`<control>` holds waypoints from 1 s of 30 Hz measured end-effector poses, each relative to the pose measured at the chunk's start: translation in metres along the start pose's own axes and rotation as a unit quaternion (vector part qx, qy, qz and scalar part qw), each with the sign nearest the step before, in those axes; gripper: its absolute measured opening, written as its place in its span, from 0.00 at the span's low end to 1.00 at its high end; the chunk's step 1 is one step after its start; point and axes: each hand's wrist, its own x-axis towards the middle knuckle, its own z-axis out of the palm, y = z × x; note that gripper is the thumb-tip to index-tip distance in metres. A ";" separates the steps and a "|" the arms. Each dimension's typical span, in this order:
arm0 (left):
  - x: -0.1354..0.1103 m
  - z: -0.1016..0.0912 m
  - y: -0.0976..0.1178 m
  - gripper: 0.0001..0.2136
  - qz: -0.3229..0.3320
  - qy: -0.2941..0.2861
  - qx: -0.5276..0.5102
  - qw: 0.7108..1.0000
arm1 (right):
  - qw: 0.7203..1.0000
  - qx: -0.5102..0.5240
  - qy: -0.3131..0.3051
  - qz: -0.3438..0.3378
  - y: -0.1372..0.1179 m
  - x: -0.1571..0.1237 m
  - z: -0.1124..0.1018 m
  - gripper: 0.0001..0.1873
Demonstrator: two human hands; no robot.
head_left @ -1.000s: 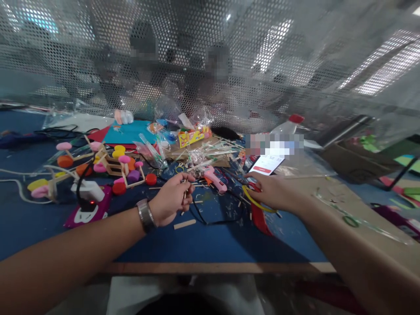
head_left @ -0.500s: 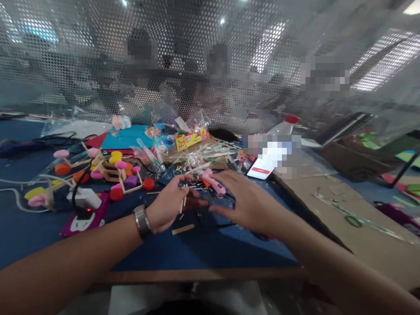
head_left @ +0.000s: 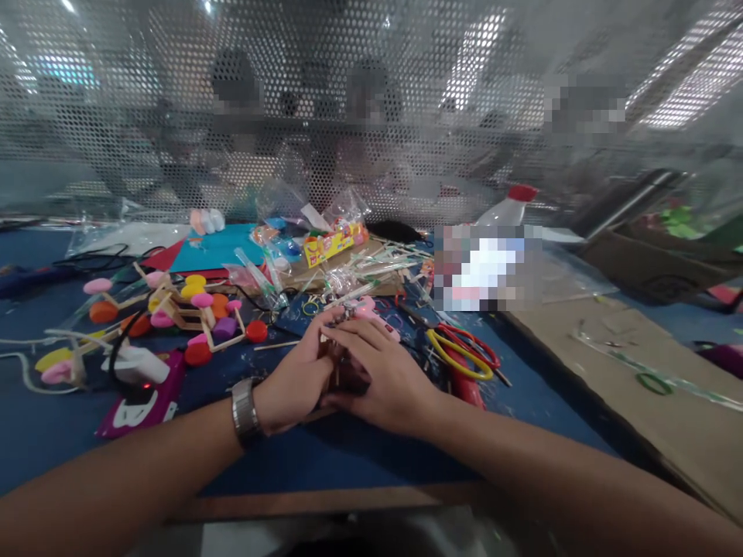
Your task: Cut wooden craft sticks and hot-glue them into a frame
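Observation:
In the middle of the blue table, my left hand (head_left: 299, 381) is closed, its fingers mostly hidden; a sliver of thin wooden stick shows between the hands. My right hand (head_left: 386, 371) curls over from the other side, its fingertips meeting the left hand's. Whatever those fingers grip is out of sight. Just behind the right hand lies a pink glue gun (head_left: 367, 308), partly covered. To its right rest scissors with yellow and red handles (head_left: 461, 352).
At left stand stick structures with colourful caps (head_left: 200, 302) and a purple power strip (head_left: 139, 402) with a white plug. Straws and wrappers (head_left: 371, 271) litter the back. A bright phone (head_left: 487, 267), a red-capped bottle (head_left: 511, 205) and cardboard (head_left: 586, 363) are at right.
My right hand has moved left and down to meet my left hand. The sticks that showed in my left hand are now mostly covered. The scissors have come into sight.

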 end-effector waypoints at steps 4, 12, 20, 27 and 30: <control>0.001 0.001 -0.001 0.36 -0.007 -0.007 -0.008 1.000 | 0.999 0.010 0.031 -0.026 0.002 0.000 0.002 0.40; 0.001 0.004 0.004 0.32 0.002 0.009 -0.040 0.999 | 0.997 -0.011 0.056 -0.050 0.000 0.001 0.000 0.32; 0.003 0.000 0.000 0.37 0.019 -0.010 -0.012 1.000 | 0.998 -0.002 0.064 -0.030 0.006 0.000 0.005 0.35; 0.002 0.002 0.003 0.36 0.012 -0.009 -0.017 1.000 | 0.998 0.035 0.052 -0.021 0.002 0.001 0.001 0.33; 0.002 0.003 0.006 0.36 0.007 -0.005 -0.013 1.000 | 0.998 0.040 0.053 -0.012 0.001 0.002 -0.001 0.32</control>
